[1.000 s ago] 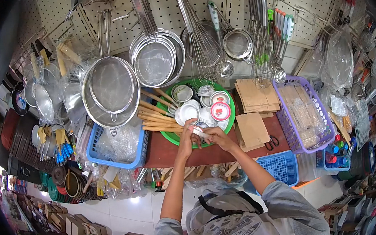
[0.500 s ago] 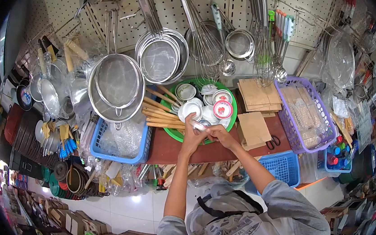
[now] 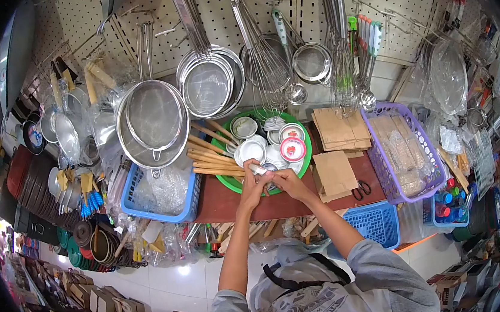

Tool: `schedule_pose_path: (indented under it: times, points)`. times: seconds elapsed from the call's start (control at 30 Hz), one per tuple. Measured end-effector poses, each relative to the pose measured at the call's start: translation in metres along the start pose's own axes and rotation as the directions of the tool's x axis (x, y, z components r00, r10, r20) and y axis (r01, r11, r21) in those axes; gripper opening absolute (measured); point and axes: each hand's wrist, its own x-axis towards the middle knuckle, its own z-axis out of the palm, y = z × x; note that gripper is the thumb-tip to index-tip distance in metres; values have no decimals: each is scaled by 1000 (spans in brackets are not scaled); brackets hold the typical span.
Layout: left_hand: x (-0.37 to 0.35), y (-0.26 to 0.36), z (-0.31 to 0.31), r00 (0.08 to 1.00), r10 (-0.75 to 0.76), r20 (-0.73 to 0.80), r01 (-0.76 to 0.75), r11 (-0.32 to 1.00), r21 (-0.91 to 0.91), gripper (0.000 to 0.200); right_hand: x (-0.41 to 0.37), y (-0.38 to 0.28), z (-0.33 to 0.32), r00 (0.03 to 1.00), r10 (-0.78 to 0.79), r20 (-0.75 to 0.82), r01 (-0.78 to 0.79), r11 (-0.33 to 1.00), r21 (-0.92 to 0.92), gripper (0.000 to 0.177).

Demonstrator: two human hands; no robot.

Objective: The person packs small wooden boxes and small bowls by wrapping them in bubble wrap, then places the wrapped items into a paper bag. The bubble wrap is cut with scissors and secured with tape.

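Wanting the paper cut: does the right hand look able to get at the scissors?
Probably yes: the scissors lie uncovered on the shelf, with nothing between them and the right hand, though its fingers share a small white piece with the left hand.

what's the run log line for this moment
hands: left hand + right hand holding white item | place: over green basin rim | nearby: dishes in basin, scissors right

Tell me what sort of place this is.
Most likely a kitchenware shop: sieves and whisks hang in rows on a pegboard wall, and baskets of plastic-wrapped stock line the counter, where the left hand and right hand meet on a small white thing.
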Motion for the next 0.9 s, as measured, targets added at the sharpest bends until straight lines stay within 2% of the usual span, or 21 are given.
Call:
schedule_pose_path:
  times: [0.13, 0.23, 0.33, 0.43, 0.53, 0.63, 0.73, 0.83, 0.9]
  points:
    - [4, -2, -2, 998, -67, 7, 67, 995, -68, 49, -4, -7, 5, 993, -115, 2, 115, 993, 21, 33]
    - [6, -3, -4, 993, -115, 2, 115, 991, -65, 46, -5, -6, 1, 996, -86, 33, 82, 992, 95, 28]
    - [9, -10, -10, 994, -92, 63, 102, 979, -177, 47, -3, 2, 1, 998, -38, 52, 27, 981, 191, 27]
    - [10, -12, -9, 993, -86, 81, 104, 962, -254, 50, -5, -3, 1, 987, -151, 62, 136, 972, 191, 26]
    - [7, -4, 0, 999, 42, 15, -42, 999, -26, 53, -1, 1, -3, 988, -142, 61, 139, 989, 45, 24]
    - [-3, 14, 10, 989, 150, -17, -145, 973, 182, 55, -1, -8, -2, 989, -126, 79, 123, 991, 46, 25]
    - [-1, 12, 4, 1000, 1, -5, -1, 999, 43, 54, -2, -2, -4, 997, 13, 73, -25, 985, 170, 27]
    - [9, -12, -12, 989, -98, 113, 131, 931, -340, 55, 1, 4, -9, 988, -57, 144, 31, 984, 178, 31]
    - [10, -15, -13, 988, -98, 123, 133, 937, -324, 55, 3, 5, -9, 978, -151, 143, 135, 984, 120, 30]
